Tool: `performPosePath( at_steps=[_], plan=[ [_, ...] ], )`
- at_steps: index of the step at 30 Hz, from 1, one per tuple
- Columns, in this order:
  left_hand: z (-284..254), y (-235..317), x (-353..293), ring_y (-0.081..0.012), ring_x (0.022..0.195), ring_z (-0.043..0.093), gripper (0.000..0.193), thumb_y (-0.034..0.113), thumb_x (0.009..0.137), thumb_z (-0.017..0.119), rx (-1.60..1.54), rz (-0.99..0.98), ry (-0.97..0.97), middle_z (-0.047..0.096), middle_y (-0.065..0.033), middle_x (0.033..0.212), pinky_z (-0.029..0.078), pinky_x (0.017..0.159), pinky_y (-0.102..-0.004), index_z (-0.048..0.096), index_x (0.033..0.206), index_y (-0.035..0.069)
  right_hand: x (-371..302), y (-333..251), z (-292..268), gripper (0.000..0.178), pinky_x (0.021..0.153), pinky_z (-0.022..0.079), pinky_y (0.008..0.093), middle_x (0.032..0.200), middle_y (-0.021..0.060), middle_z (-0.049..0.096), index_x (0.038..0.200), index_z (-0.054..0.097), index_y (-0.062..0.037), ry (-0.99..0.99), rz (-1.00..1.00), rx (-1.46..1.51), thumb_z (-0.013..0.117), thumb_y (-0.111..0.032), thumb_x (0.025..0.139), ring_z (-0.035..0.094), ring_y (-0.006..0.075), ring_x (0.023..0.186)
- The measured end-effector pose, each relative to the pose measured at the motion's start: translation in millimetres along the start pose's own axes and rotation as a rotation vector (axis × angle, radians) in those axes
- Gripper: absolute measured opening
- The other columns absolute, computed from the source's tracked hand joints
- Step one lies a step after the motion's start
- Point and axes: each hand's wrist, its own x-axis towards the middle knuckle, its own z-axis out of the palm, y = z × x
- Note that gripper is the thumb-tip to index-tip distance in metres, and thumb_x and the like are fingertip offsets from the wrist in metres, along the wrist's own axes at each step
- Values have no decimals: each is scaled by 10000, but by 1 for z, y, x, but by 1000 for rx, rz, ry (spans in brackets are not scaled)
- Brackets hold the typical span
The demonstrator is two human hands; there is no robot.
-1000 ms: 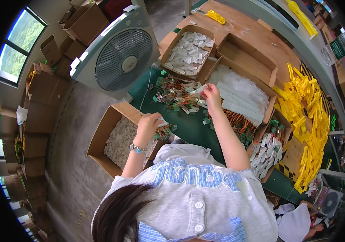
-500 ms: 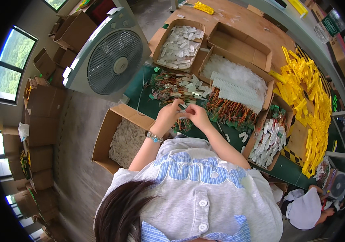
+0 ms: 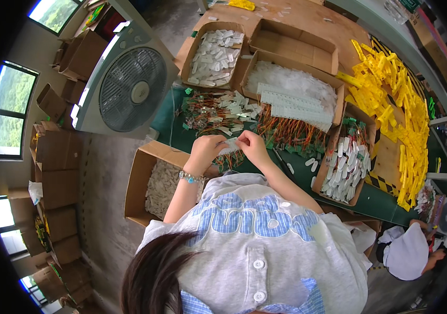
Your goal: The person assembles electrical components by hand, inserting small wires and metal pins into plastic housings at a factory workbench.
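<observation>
Both of my hands meet over the near edge of the green work surface. My left hand (image 3: 205, 152) is closed, its fingertips pinching one side of a small pale, thin piece (image 3: 229, 146). At the other side, the thumb and fingers of my right hand (image 3: 255, 148) pinch the same piece. Its exact kind is too small to make out. Just beyond my fingers lies a heap of small circuit boards with red wires and white strips (image 3: 215, 112). To its right, pale perforated sheets (image 3: 295, 108) rest above a mass of orange-wired boards (image 3: 290, 133).
A carton of white plastic pieces (image 3: 156, 206) stands by my left forearm. At the back are a tray of white pieces (image 3: 214, 55) and a bare cardboard tray (image 3: 292, 46). A box of white-cased boards (image 3: 345, 167) and yellow strips (image 3: 409, 120) lie right. A fan (image 3: 139, 91) stands left.
My hands have moved slightly apart, and the pale piece between them shows more. The whole view has shifted a little, with the bench contents moving left.
</observation>
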Motion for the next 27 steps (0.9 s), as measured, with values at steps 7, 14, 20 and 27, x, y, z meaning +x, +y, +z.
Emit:
performPosePath(
  at_steps=[7,14,20,27],
  plan=[
    [6,-1,-6,-302,610,573,172,155,714,643,-4,-8,-39,600,-153,703,436,544,-340,635,809,12,-4,2,-2,143,557,446,270,707,85,589,773,544,6,-46,20,-24,657,-62,718,572,149,601],
    [20,-4,-5,-301,586,563,165,154,727,631,-7,2,-77,590,-161,685,425,529,-346,631,812,13,-10,16,-4,163,556,440,287,703,98,586,795,552,-1,-32,40,-85,664,-68,697,563,171,596],
    [25,2,0,-323,621,559,169,157,726,627,-91,-91,-131,590,-153,676,429,550,-366,626,831,25,-12,20,-5,144,576,440,345,727,115,589,775,559,-16,19,40,-117,652,-69,678,571,258,645],
    [33,10,11,-309,633,569,154,122,680,659,8,-49,-83,594,-143,713,442,559,-354,619,792,23,-13,13,-8,133,565,431,345,705,115,569,751,547,-8,79,-66,-95,645,-33,665,559,267,636]
  ],
)
